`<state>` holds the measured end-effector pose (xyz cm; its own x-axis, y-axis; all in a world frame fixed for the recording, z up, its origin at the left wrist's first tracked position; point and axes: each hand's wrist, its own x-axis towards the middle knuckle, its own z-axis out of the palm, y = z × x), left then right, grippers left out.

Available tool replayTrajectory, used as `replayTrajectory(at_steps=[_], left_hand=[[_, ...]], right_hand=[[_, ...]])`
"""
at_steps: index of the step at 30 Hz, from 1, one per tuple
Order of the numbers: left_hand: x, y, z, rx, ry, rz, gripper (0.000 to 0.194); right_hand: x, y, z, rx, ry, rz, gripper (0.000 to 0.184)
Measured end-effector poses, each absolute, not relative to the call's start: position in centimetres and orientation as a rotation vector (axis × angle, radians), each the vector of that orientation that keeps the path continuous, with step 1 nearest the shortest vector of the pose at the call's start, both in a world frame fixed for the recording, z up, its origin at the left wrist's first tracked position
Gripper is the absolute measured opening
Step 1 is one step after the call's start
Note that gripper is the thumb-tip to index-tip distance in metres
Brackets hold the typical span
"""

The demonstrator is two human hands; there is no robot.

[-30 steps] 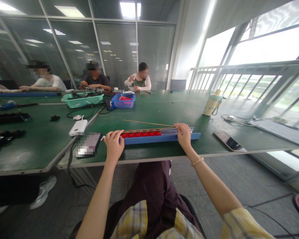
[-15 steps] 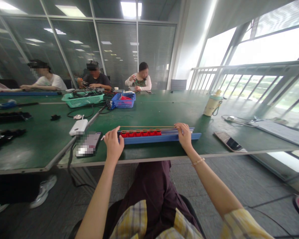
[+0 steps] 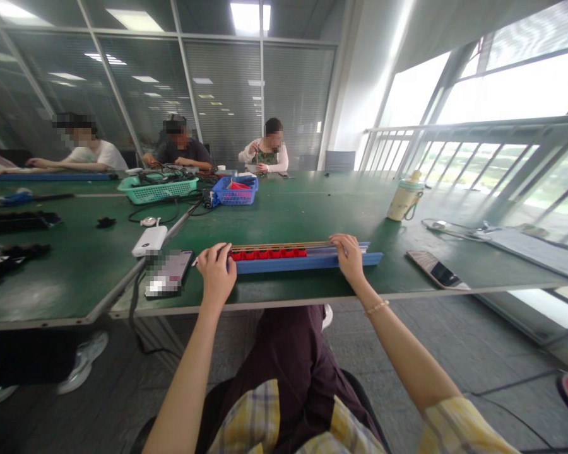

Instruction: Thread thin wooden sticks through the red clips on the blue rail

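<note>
A long blue rail [image 3: 307,261] lies across the green table [image 3: 312,214] near its front edge. A row of red pieces [image 3: 267,253] fills its left half. A thin brass-coloured rod [image 3: 284,245] lies along the rail's far side. My left hand [image 3: 216,275] curls over the rail's left end, fingers bent around it. At the rail's right part my right hand [image 3: 349,255] pinches the end of the rod with its fingertips.
A phone [image 3: 433,267] lies right of the rail, another phone [image 3: 168,272] and a white power bank [image 3: 149,240] to the left. A bottle [image 3: 402,198] stands further back. Green [image 3: 156,188] and blue [image 3: 235,191] baskets sit mid-table. Three people work at the far side.
The rod lay angled away from the rail; its left end has swung in until it rests flat along the rail. My left hand has shifted slightly on the rail's end.
</note>
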<state>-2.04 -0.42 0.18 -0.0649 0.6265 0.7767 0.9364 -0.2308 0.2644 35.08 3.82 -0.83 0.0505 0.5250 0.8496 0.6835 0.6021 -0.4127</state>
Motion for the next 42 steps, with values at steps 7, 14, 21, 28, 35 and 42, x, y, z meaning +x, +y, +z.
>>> replayTrajectory(at_steps=[7, 14, 21, 28, 35, 42], left_hand=[[-2.0, -0.2, 0.1, -1.863, -1.689, -1.200, 0.038], [-2.0, -0.3, 0.1, -1.863, -1.673, -1.178, 0.039], [-2.0, -0.2, 0.0, -1.863, -1.658, -1.190, 0.040], [-2.0, 0.0, -0.1, -1.827, -1.691, -1.217, 0.040], [-2.1, 0.0, -0.1, -1.855, -1.720, -1.202, 0.038], [-2.0, -0.1, 0.0, -1.872, -1.720, -1.197, 0.037]], right_hand=[[35.0, 4.0, -1.0, -1.072, -1.600, -0.186, 0.028], [35.1, 4.3, -1.4, -1.124, -1.563, -0.229, 0.026], [35.2, 4.6, -1.7, -1.211, -1.579, -0.246, 0.027], [35.4, 4.7, -2.1, -1.442, -1.431, -0.361, 0.036], [35.2, 4.8, -2.5, -1.623, -1.462, -0.411, 0.041], [35.1, 4.6, -2.3, -1.704, -1.428, -0.438, 0.044]])
